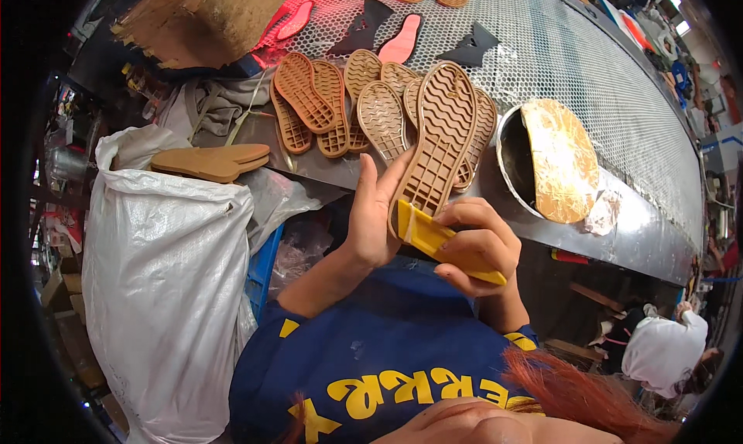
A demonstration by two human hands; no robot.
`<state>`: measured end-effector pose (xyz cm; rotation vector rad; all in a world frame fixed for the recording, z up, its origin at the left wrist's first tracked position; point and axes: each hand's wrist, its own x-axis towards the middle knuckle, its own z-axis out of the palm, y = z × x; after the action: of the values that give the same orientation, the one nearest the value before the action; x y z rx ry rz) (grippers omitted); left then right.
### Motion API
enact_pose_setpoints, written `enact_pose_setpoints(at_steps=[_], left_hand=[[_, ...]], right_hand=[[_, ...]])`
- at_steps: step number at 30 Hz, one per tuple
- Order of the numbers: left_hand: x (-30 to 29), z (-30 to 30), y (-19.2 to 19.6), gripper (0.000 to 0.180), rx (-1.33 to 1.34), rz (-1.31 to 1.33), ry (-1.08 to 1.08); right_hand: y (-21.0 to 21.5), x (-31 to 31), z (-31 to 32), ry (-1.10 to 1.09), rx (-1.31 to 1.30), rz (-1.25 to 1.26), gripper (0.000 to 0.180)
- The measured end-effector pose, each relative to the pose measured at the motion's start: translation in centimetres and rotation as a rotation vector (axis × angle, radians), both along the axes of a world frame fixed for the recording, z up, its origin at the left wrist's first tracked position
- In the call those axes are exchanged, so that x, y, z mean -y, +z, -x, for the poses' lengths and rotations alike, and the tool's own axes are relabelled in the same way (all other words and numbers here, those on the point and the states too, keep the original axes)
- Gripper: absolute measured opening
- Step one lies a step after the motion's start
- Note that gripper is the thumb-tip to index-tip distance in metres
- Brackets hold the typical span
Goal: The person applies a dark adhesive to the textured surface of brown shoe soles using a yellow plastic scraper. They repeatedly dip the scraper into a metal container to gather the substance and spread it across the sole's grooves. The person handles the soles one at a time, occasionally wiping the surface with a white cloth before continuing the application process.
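Observation:
My left hand is closed on the edge of a tan shoe sole, its thumb pointing up beside it. The sole stands tilted with its wavy and gridded tread showing. My right hand grips a flat yellow scraper-like tool, which lies against the sole's lower end; I cannot make out its working edge. Behind, on the metal work surface, several more tan soles rest in overlapping piles, among them a darker brown sole and a paler sole.
A round pot with a yellowish lid-like board stands at the right. On the left, a white sack has tan soles at its mouth. Perforated mesh bears black pieces and a pink insole. Another person is at far right.

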<state>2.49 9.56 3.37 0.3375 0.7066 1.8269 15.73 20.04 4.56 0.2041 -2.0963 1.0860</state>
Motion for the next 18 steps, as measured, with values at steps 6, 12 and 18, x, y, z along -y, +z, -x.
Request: enact_pose_setpoints(at_steps=[6,12,18], left_hand=[[0.1,0.2,0.0,0.089,0.052,0.032,-0.021],[0.7,1.0,-0.1,0.091,0.178,-0.060,-0.180],[0.8,0.9,0.3,0.095,0.087,0.077,-0.271]], right_hand=[[0.2,-1.8,0.0,0.200,0.052,0.127,0.023],[0.1,-3.9,1.0,0.451,0.152,0.409,0.012],[-0.2,-5.9,2.4,0.694,0.238,0.496,0.005]])
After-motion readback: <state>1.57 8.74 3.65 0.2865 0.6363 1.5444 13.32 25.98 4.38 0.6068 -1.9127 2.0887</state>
